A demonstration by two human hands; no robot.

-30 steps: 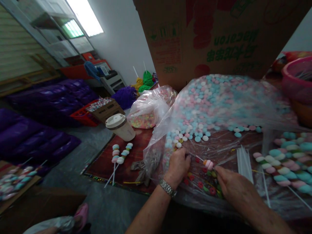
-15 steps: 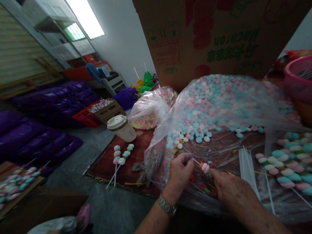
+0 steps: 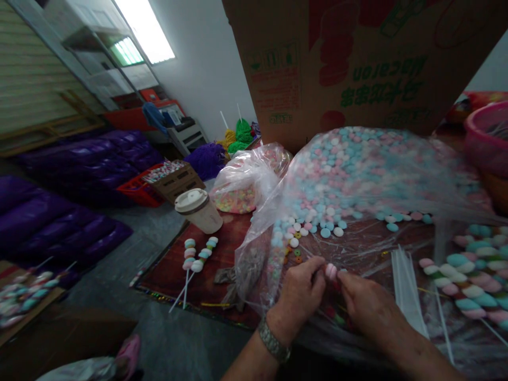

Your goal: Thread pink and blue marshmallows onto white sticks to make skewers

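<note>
My left hand (image 3: 304,286), a metal watch on its wrist, is closed with thumb and fingers pinched together. A pink marshmallow (image 3: 330,271) shows between the two hands, part of a candy skewer whose stick my fingers now hide. My right hand (image 3: 367,301) is closed at the other side of the marshmallow, its fingertips against it. Small ring candies (image 3: 297,256) lie just beyond my left hand. Farther back, pink, blue and white marshmallows (image 3: 337,174) are heaped in and under a clear plastic bag.
Two finished-looking skewers (image 3: 190,255) lie crossed left, near a lidded cup (image 3: 198,210). White sticks (image 3: 407,291) and stacked marshmallow skewers (image 3: 472,275) lie right. A large cardboard box (image 3: 301,95) stands behind; a pink basin (image 3: 484,132) is far right. Someone's pink shoe (image 3: 129,355) shows lower left.
My hands have come closer together around the pink marshmallow. The white stick and orange ring that showed between them are now covered by my fingers. The view has shifted slightly.
</note>
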